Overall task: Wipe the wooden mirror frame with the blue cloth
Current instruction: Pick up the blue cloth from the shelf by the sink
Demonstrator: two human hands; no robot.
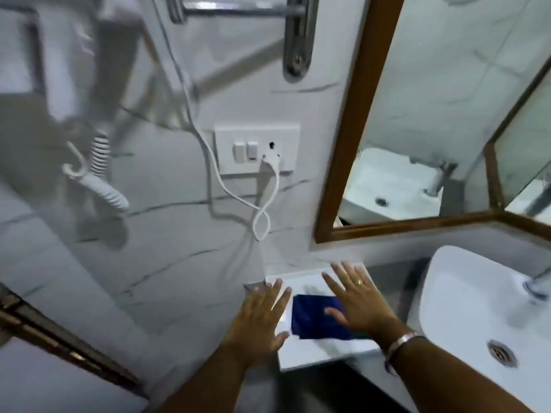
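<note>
A folded blue cloth (316, 318) lies flat on a small white shelf (316, 356) beside the sink. My right hand (356, 299) hovers over the cloth's right side with fingers spread, its thumb over the cloth. My left hand (262, 317) is spread flat just left of the cloth, holding nothing. The wooden mirror frame (354, 126) hangs on the wall above and to the right, its brown left side and bottom rail in view.
A white basin (477, 317) with a drain and tap sits at the right. A switch plate (256, 149) with a plugged white cable is on the marble wall. A coiled white cord (103, 180) hangs at left. A metal rail is at the top.
</note>
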